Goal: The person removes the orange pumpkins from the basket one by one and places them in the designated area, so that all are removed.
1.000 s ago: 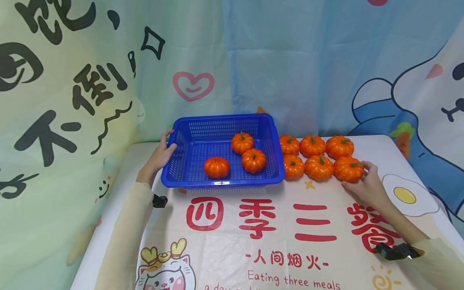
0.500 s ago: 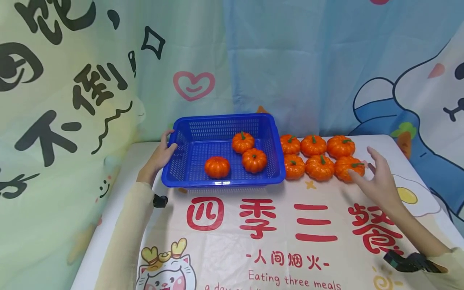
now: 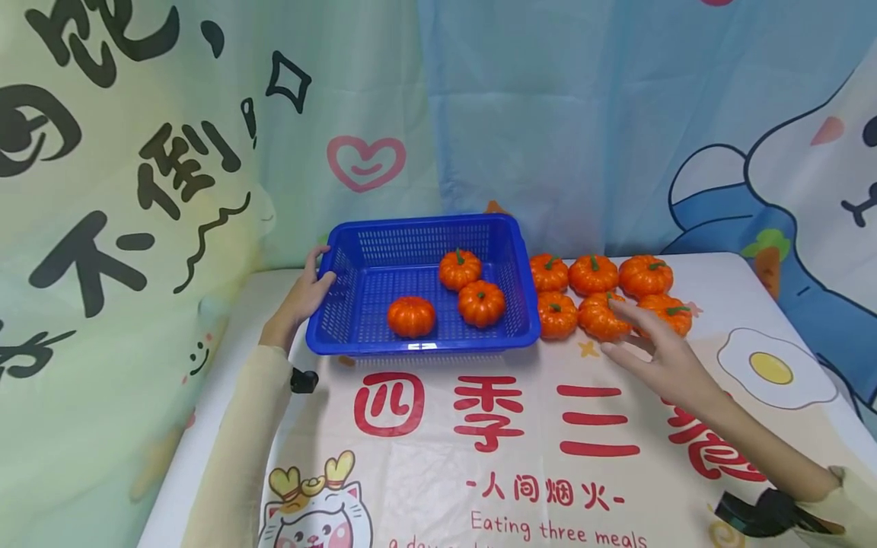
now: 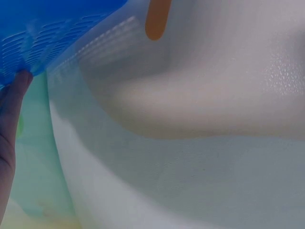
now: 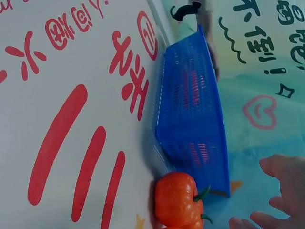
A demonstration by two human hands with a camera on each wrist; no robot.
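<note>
My left hand (image 3: pixel 303 295) grips the left end of a blue plastic basket (image 3: pixel 421 348), thumb and fingers at its side. In the left wrist view a fingertip (image 4: pixel 25 78) presses against the slotted basket wall. Inside lie three small orange pumpkins: one at the front (image 3: pixel 411 317) and two (image 3: pixel 460 269) toward the right. My right hand (image 3: pixel 668 358), thumb and fingers spread apart, hovers at the front middle pumpkin (image 3: pixel 597 318) of two rows right of the basket. It partly covers the front right pumpkin (image 3: pixel 674 313). In the right wrist view its fingers (image 5: pixel 286 179) hold nothing.
Behind the front row stand three more pumpkins, the rightmost (image 3: pixel 645 275) farthest from the basket. The table bears a printed cloth (image 3: pixel 534 415) with red characters and a fried egg picture (image 3: pixel 770 368). A printed curtain (image 3: pixel 521 122) hangs close behind the basket.
My right hand has let go of the front right pumpkin, drawn back from it and shifted left to the front middle one. The left hand and basket have stayed in place.
</note>
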